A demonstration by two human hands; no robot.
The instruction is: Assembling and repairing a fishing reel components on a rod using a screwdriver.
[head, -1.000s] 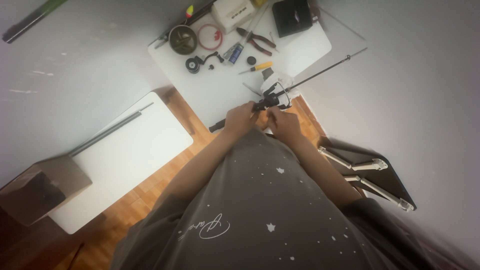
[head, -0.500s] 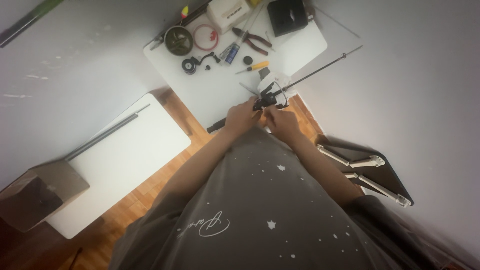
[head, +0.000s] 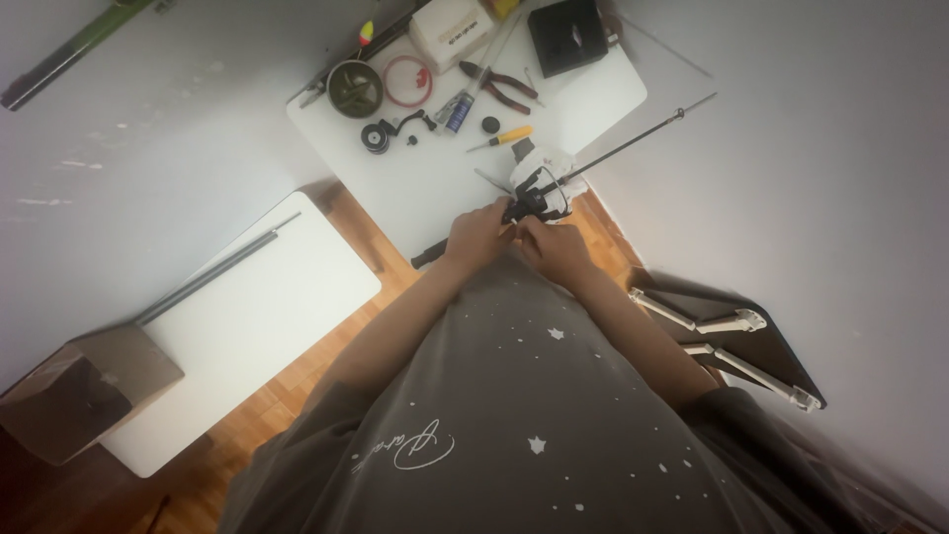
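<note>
A thin dark fishing rod (head: 633, 141) lies slanted across the near edge of a white table (head: 435, 188), with a black spinning reel (head: 534, 194) mounted on it. My left hand (head: 477, 235) grips the rod handle just behind the reel. My right hand (head: 554, 245) is closed on the rod and reel foot from the other side. Both hands touch each other at the reel. A white cloth (head: 542, 163) lies just beyond the reel.
On the table lie red-handled pliers (head: 504, 84), a yellow-handled screwdriver (head: 502, 138), a second reel (head: 381, 135), a round dark tin (head: 355, 87), a red ring (head: 406, 79) and a black box (head: 566, 35). A second white table (head: 247, 336) carries a dark rod (head: 213, 272); folded white legs (head: 727, 341) lie right.
The view has drifted slightly, so the table sits a little higher in frame. My hands stay on the rod and reel with only small finger movement.
</note>
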